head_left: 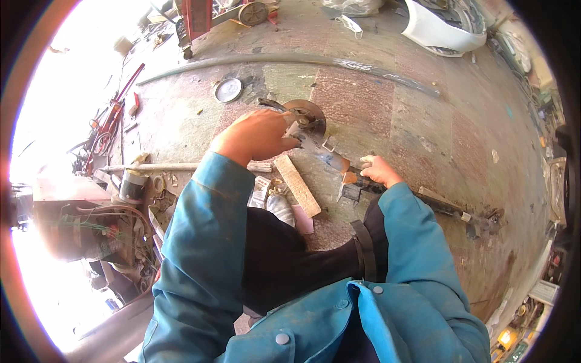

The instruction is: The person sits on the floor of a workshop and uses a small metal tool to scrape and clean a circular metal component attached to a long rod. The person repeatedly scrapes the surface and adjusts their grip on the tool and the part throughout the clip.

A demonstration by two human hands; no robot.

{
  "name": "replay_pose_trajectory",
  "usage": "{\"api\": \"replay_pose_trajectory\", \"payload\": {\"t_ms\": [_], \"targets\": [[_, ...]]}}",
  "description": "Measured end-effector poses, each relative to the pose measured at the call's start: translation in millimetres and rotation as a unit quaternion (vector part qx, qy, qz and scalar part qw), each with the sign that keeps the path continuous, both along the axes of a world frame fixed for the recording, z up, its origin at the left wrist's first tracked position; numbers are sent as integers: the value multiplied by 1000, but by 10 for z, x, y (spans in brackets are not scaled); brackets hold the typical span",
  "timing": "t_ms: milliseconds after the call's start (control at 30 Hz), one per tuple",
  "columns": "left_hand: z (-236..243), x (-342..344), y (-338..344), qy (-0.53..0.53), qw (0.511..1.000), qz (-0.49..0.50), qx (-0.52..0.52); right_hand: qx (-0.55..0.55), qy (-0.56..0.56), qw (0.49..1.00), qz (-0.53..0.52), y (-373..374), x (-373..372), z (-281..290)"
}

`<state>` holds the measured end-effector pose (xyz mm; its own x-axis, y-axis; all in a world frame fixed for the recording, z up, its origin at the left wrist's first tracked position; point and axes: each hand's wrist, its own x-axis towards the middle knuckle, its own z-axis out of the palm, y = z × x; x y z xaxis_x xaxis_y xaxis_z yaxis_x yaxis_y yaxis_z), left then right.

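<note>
A long, worn metal axle (324, 155) lies slantwise across the floor before me, running from the upper middle down to the right. At its upper end sits a round brownish disc (316, 114), with a dark arm beside it. My left hand (260, 136) is closed over the axle's end next to the disc, and its fingertips are partly hidden. Farther along, my right hand (381, 172) grips the dark middle stretch near a metal bracket (349, 191). Between my feet and the axle lies a rough wooden block (297, 185).
A long grey pipe (272, 58) crosses the floor beyond the axle, with a round metal lid (229, 90) nearby. A white car bumper (445, 37) lies far right. Red jack-like equipment (196, 24) stands far left. A can (133, 185) and assorted scrap crowd the left.
</note>
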<state>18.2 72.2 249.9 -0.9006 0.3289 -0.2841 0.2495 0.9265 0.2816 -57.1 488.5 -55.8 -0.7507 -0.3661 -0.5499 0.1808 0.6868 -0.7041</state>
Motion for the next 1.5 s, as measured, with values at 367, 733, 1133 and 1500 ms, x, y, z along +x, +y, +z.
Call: {"api": "replay_pose_trajectory", "payload": {"t_ms": [367,733,1133,1500], "targets": [[26,-189,358,16,997,-73,-10,198,76,977,18,596,253,478],[31,-300,529,39,991,-122,43,300,54,942,144,407,405,608],[-7,-321,477,-8,995,-103,-6,328,-16,927,181,150,378,783],[-108,-311,434,-11,995,-95,9,330,17,921,207,190,359,655]]}}
